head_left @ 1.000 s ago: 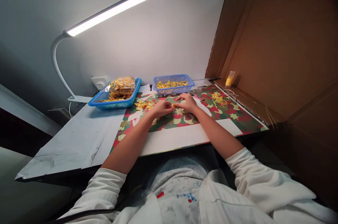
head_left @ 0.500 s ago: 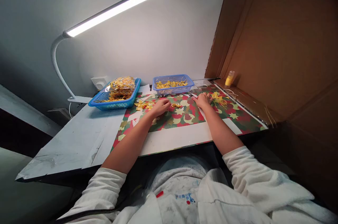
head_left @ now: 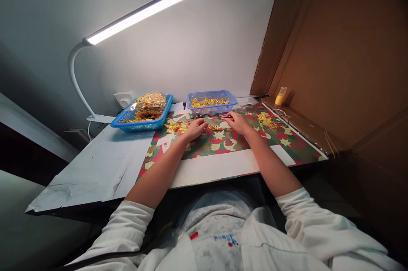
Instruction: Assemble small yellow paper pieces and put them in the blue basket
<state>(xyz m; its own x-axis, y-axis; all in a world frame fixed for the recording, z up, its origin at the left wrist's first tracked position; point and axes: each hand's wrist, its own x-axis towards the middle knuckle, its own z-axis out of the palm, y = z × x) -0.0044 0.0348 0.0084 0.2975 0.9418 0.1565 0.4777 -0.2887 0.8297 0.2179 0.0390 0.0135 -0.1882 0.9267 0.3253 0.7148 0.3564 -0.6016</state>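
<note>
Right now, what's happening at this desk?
A person sits at a table under a lamp, both hands on a star-patterned mat. The left hand rests by a small yellow piece; the right hand holds a thin tool, hard to identify. Two blue baskets of yellow pieces stand behind.

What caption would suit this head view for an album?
Under a lamp, both hands, left and right, work small yellow pieces on a star-print mat before two baskets.
</note>
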